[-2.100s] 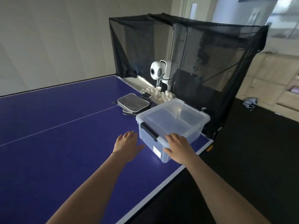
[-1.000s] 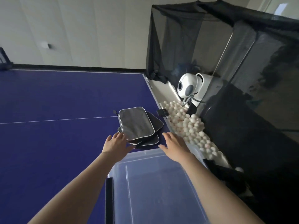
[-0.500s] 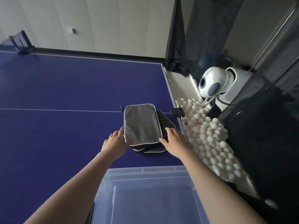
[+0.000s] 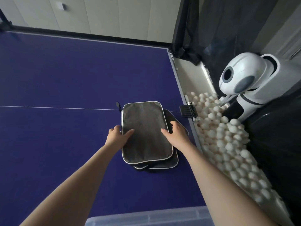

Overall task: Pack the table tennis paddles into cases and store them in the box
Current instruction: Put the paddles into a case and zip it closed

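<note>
Thumbs lie on the top case [image 4: 145, 131] and your fingers curl over its long edges: your left hand [image 4: 117, 133] holds the left edge, your right hand [image 4: 175, 133] the right edge, so each grip is closed on the case from its own side. How far the fingers reach beneath the edges you cannot tell from here.

That case sits on the top of a stack of cases [image 4: 169, 163], the lower ones poking out at the near and right sides. Its long axis runs near to far, straight away from you, and your hands meet it at about the middle of its length. Both hands are equally close; neither has the advantage.

Your forearms come in from the near edge of the view, almost parallel, converging slightly toward the stack, wrists low over the table [image 4: 57, 82].

The box [image 4: 146, 218] shows only as a pale strip at the near edge of the view, between your arms. The case therefore lies far of the box, and the likely coming move is a lift and a straight pull back toward you.

To the right, just beyond the table's edge, a tray of white balls [image 4: 228, 144] runs alongside, with a white ball machine [image 4: 244, 82] at its far end and black netting [image 4: 211, 22] behind.
</note>
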{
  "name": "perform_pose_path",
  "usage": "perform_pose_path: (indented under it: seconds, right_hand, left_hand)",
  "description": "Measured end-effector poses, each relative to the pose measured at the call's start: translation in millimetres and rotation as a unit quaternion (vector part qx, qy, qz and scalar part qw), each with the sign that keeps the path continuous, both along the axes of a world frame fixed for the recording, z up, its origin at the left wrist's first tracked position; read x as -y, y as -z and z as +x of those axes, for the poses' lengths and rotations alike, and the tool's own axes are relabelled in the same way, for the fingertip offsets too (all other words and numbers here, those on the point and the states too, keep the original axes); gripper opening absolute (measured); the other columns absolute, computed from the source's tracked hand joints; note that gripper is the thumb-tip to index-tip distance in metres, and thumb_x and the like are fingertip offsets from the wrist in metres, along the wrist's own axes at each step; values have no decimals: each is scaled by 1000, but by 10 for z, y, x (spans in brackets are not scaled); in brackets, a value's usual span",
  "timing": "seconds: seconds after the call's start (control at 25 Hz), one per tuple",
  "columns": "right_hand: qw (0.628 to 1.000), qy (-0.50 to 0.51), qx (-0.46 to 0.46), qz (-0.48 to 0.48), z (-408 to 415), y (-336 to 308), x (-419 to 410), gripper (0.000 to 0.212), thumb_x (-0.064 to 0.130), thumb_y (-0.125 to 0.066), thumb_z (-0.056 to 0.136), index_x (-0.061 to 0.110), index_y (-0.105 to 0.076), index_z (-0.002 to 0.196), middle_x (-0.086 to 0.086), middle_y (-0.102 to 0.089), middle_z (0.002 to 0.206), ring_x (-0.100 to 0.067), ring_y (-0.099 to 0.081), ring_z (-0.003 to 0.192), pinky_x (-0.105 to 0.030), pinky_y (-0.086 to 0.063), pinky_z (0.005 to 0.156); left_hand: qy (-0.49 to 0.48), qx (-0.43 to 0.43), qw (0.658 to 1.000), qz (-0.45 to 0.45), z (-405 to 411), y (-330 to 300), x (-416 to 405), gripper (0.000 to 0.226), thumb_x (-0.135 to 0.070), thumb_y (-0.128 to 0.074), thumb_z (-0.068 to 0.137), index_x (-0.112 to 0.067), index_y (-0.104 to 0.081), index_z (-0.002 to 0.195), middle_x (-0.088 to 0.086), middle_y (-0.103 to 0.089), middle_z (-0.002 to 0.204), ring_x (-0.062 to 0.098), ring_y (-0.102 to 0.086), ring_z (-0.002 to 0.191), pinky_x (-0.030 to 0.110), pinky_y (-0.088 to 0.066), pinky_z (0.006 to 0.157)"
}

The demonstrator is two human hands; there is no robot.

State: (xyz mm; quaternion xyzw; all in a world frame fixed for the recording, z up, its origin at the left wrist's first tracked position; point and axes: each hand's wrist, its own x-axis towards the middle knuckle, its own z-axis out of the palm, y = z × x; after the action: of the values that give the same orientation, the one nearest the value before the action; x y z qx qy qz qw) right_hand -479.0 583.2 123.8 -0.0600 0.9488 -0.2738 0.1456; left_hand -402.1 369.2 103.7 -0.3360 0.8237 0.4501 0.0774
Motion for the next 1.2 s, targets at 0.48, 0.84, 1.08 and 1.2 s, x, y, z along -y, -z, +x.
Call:
perform_pose_path:
  seconds: [0.48,0.84,1.08,1.2]
  right_hand:
    - [986,94,70,-119,-53,-31,158,66,39,-63,87,10,-35,139,-11,-48,136,-26,-51,119,-31,-43,88]
    - [971,78,-52,-218,533,-914,158,66,33,-70,83,11,-39,137,-9,-51,134,-22,-51,119,-27,-39,91]
    - [927,36,-110,-357,1353,-1495,231,55,22,-73,81,16,-46,128,1,-58,112,-12,-56,95,-8,-41,74]
    - [908,-24,-125,-400,1755,-1677,460,50,18,-74,80,17,-47,123,-1,-59,111,-13,-59,96,-10,-41,73]
  left_hand:
    - [-35,-18,999,-1,-125,-63,-206,69,-49,-62,86,-9,-39,138,15,-38,135,33,-42,125,44,-42,96]
    - [-133,-203,951,191,489,-859,-191,53,-32,-72,83,-23,-45,127,1,-57,121,18,-60,104,38,-50,90]
    - [-157,-321,921,157,1415,-1563,-129,39,-42,-66,86,-29,-48,119,-5,-65,112,16,-65,103,41,-52,92]
    - [-200,-367,889,184,1977,-1841,3,37,-37,-67,86,-29,-47,117,3,-70,103,14,-70,86,40,-58,81]
